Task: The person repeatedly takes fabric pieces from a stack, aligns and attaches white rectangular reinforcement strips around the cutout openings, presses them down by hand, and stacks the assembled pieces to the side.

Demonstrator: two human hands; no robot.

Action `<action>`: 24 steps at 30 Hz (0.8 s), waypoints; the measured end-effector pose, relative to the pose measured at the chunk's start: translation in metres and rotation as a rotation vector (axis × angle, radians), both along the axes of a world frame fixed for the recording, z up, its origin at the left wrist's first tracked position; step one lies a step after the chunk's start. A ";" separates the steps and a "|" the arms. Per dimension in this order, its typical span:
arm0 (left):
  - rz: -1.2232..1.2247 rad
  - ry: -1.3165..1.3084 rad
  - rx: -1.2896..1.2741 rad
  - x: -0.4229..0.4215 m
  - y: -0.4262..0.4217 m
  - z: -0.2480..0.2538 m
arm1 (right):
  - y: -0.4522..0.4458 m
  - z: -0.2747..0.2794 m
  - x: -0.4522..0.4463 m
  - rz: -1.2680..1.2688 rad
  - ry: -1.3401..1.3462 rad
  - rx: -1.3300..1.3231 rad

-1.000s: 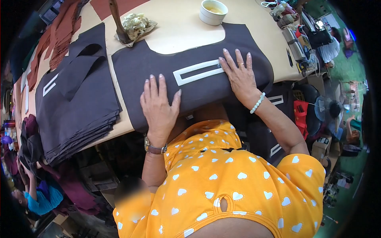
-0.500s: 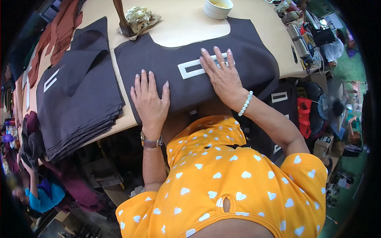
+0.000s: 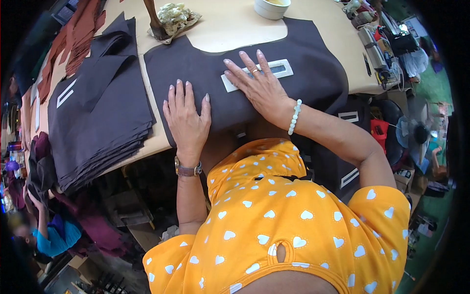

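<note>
A dark cut fabric panel point(image 3: 313, 59) lies spread on the table in front of me. On it sits a white rectangular frame-shaped patch point(image 3: 281, 68) with a slot along its middle. My right hand point(image 3: 262, 88) rests over the left part of this patch, fingers spread and stretched out, hiding some of it. Flat on the panel's left side is my left hand point(image 3: 187, 117), its fingers extended and nothing in it. A stack of similar dark panels point(image 3: 103, 117) lies to the left, the top one folded over and bearing a white patch point(image 3: 65, 93).
Behind the panel are a wooden-handled brush point(image 3: 154, 22), a lump of pale paste point(image 3: 172, 18) and a white bowl point(image 3: 272, 9). Rust-coloured fabric pieces point(image 3: 78, 36) lie far left. More patched dark panels point(image 3: 348, 147) hang at my right. Another person point(image 3: 56, 237) is at lower left.
My right hand has slid left across the white patch, uncovering its right end. My left hand stays flat on the panel. The view has shifted slightly.
</note>
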State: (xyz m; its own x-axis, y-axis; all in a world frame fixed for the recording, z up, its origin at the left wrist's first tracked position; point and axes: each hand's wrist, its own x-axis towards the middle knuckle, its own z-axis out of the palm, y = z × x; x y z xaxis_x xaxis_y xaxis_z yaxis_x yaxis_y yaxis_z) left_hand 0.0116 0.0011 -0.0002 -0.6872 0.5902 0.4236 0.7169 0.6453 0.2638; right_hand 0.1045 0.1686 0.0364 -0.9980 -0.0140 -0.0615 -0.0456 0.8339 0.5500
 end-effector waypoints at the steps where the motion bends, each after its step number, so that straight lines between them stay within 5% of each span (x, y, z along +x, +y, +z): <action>1: 0.001 0.000 -0.001 0.000 -0.001 0.000 | 0.002 -0.001 -0.001 0.017 0.011 -0.005; 8: 0.019 -0.010 -0.025 0.000 0.000 0.002 | 0.016 0.002 0.002 0.132 -0.010 -0.150; 14: 0.021 0.014 -0.016 0.001 0.003 0.002 | 0.038 0.014 0.020 0.077 -0.148 -0.809; 17: 0.033 0.019 -0.031 0.001 0.004 0.006 | 0.042 0.015 0.042 -0.192 0.161 -0.607; 20: 0.024 0.033 -0.042 0.001 0.006 0.007 | 0.047 0.002 0.056 -0.385 0.129 -0.093; 24: 0.024 0.038 -0.042 0.002 0.005 0.006 | 0.030 0.003 0.053 -0.356 0.037 0.073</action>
